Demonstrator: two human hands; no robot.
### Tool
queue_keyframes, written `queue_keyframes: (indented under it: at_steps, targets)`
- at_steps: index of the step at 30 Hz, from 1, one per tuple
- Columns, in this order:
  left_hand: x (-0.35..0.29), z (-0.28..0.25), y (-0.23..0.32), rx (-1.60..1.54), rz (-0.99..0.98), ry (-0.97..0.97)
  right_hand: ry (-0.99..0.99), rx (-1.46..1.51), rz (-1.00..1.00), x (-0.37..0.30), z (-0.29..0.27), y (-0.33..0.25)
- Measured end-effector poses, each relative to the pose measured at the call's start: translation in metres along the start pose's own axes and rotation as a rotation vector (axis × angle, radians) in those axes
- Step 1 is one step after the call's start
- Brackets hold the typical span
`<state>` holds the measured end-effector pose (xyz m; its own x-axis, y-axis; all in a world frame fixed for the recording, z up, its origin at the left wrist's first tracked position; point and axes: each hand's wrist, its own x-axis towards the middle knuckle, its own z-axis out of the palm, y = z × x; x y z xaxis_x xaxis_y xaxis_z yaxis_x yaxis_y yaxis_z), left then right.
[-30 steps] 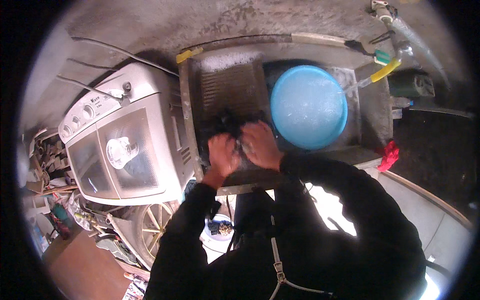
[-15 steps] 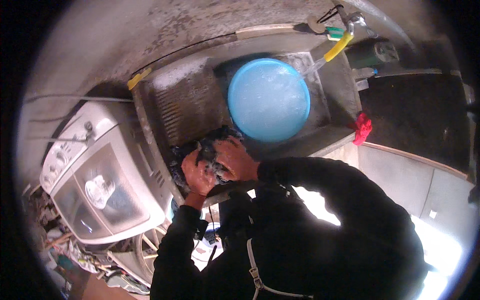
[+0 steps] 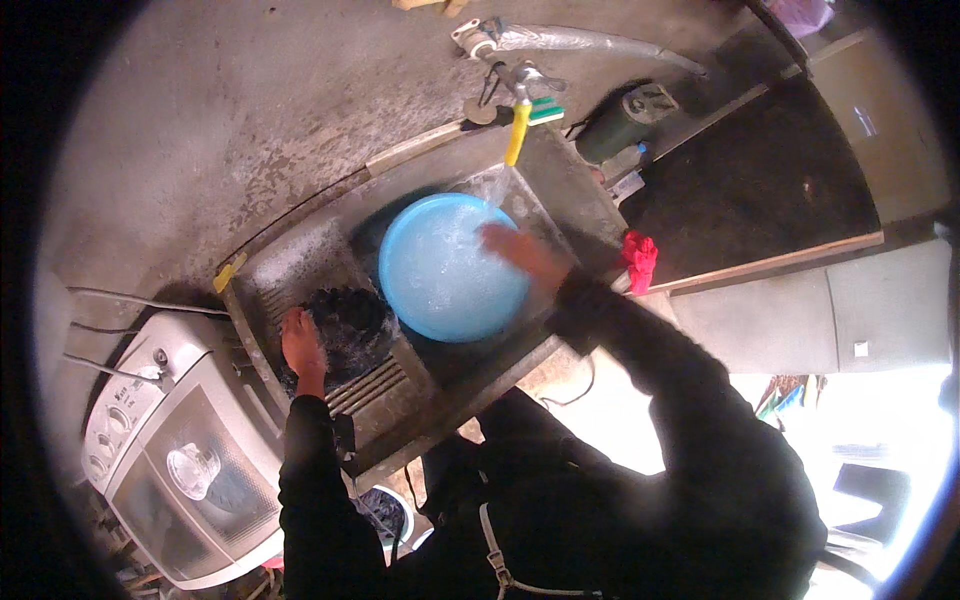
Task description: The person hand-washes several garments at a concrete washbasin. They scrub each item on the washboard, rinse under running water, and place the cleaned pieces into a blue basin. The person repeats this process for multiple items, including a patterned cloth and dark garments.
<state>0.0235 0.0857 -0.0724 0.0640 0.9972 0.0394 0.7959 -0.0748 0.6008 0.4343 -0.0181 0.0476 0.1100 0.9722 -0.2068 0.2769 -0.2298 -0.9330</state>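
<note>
A bunched dark wet cloth (image 3: 348, 325) lies on the ribbed washboard side (image 3: 375, 388) of the concrete sink. My left hand (image 3: 302, 345) rests against the cloth's left edge, fingers laid out rather than closed round it. Over the right part of a round light-blue basin (image 3: 393, 285) is my right hand (image 3: 525, 255), smeared a little by motion, its fingers stretched out with nothing seen in them. Cloudy, bubbly water (image 3: 450, 265) fills the basin. A stream runs into it from a tap (image 3: 524, 80) with a yellow hose end (image 3: 517, 135).
Left of the sink stands a white twin-tub washing machine (image 3: 190, 450). A red cloth (image 3: 639, 262) hangs on the sink's right corner, beside a dark countertop (image 3: 750, 190). A green brush (image 3: 546, 111) sits near the tap. Below the sink is a bucket (image 3: 388, 515) with dark contents.
My hands have come apart from the cloth they were kneading together. The right has moved up and right over the basin; the left stays by the cloth. The view has shifted.
</note>
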Motion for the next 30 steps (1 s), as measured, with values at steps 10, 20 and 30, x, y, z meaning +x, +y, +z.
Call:
queue_keyframes:
  at_steps: [10, 20, 30]
  targets:
    - [-0.009, -0.025, -0.009, -0.148, 0.019, 0.056, 0.405, 0.026, -0.356, 0.06, -0.121, -0.144]
    - [-0.057, -0.025, 0.118, -0.342, 0.399, 0.154, 0.582, 0.313, -0.474, 0.036, -0.041, -0.108]
    - [-0.105, 0.252, 0.171, -0.855, -0.849, -0.393, 0.457, 0.031, 0.404, 0.036, 0.026, 0.245]
